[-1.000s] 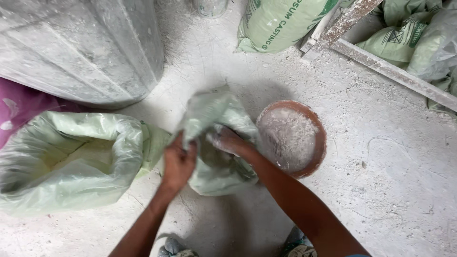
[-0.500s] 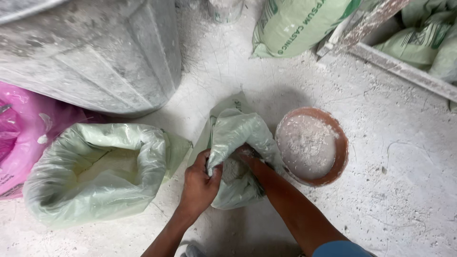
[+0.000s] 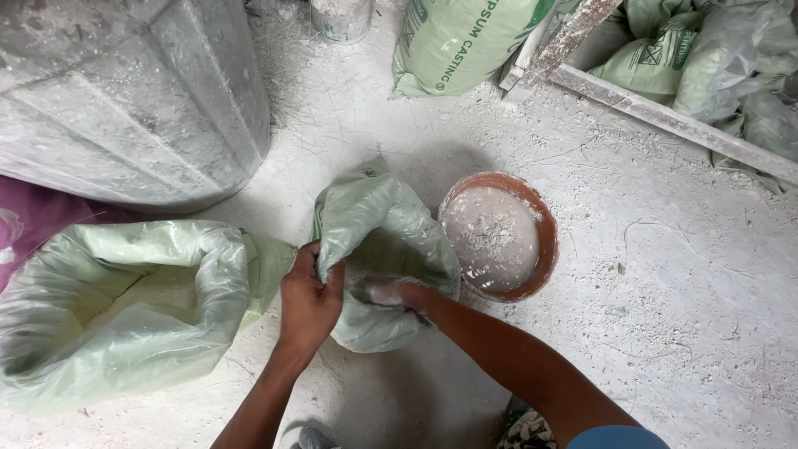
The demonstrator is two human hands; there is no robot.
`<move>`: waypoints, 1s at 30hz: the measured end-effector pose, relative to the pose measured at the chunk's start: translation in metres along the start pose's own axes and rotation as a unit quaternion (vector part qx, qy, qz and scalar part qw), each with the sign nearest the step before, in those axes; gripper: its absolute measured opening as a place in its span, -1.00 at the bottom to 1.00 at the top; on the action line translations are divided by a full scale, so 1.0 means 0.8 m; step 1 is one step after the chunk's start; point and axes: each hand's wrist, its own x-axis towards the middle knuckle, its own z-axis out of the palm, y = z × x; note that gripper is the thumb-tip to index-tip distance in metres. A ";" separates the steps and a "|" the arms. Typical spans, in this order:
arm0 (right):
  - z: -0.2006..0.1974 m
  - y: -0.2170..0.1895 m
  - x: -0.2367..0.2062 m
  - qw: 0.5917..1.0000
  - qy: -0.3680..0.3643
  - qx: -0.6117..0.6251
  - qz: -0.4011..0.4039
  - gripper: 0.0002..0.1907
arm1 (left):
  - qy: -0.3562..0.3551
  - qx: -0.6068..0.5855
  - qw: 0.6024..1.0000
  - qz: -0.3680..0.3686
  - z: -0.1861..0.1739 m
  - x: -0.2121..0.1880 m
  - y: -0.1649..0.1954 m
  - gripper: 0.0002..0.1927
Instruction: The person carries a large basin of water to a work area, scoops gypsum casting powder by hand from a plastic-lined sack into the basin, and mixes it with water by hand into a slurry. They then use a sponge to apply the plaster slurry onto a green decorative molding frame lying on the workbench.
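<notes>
A small pale-green plastic sack [image 3: 378, 249] is seen on the dusty white floor [image 3: 665, 333], and every place below is given from it. At its near left edge, the left hand [image 3: 309, 299] is closed on a bunched fold of its rim, the fingers [image 3: 320, 264] curled tight around the plastic. The right hand [image 3: 386, 293] is pushed into the sack's open mouth from the near right; it is coated in white powder, and whether its fingers are spread or closed cannot be told, since they are hidden by the plastic. Both forearms are stretched in from the near edge of the view, and part of a foot is seen just nearer than the sack.

Just to the right of the sack, touching or almost touching it, a round terracotta-coloured bowl [image 3: 539, 224] is set on the floor, holding white powder. To the left of the sack, a larger pale-green sack [image 3: 125, 308] lies open, its mouth rolled back. Behind that one, a strip of pink plastic [image 3: 33, 220] is visible. Farther off to the left, a large grey drum [image 3: 125, 91] dusted with powder is standing. Beyond the small sack, a full green printed bag [image 3: 457, 41] lies on the floor, and farther right a wooden rail [image 3: 665, 116] is laid before more stacked green bags [image 3: 706, 58].
</notes>
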 end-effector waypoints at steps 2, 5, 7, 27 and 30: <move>-0.005 -0.011 -0.018 0.997 0.007 0.070 -0.038 -0.52 | -0.016 0.017 0.998 -0.055 -0.005 0.001 0.005 -0.63; 0.002 -0.042 -0.027 0.978 0.046 0.164 -0.121 -0.52 | -0.038 0.055 0.997 -0.043 -0.005 0.003 0.017 -0.57; 0.010 -0.064 -0.032 0.968 0.056 0.188 -0.159 -0.52 | -0.040 0.080 0.996 -0.021 -0.001 0.003 0.025 -0.46; -0.261 0.009 -0.253 0.938 0.329 0.076 -0.082 -0.52 | -0.059 0.163 0.984 -0.040 0.006 0.007 0.018 -0.27; -0.269 0.004 -0.261 0.933 0.351 -0.060 -0.058 -0.52 | -0.054 0.162 0.985 -0.029 0.008 0.005 0.016 -0.28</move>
